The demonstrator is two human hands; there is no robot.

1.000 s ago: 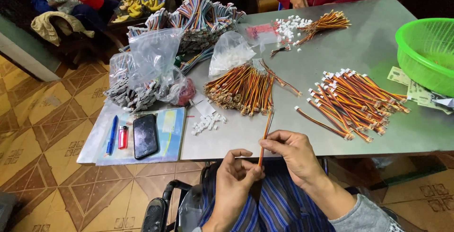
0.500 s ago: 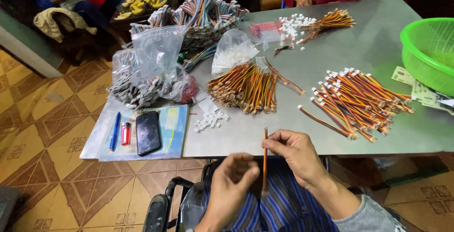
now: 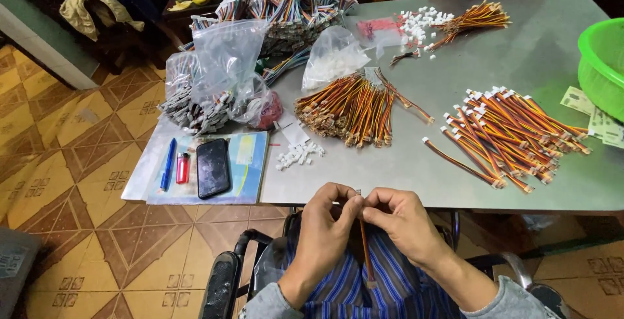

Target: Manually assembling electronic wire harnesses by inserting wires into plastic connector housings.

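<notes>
both hands pinch one cable [image 3: 365, 254] at its top end, just below the table [image 3: 468, 78] edge: left hand [image 3: 323, 231] and right hand [image 3: 403, 225], fingertips meeting, rest of cable hanging over the lap. loose connectors [image 3: 299, 155] lie nr the edge. risk: tiny connector slips from the fingertips, drops to the floor.

Bare left hand [image 3: 323, 238] and right hand [image 3: 403, 225], grey sleeves, blue striped garment
</notes>
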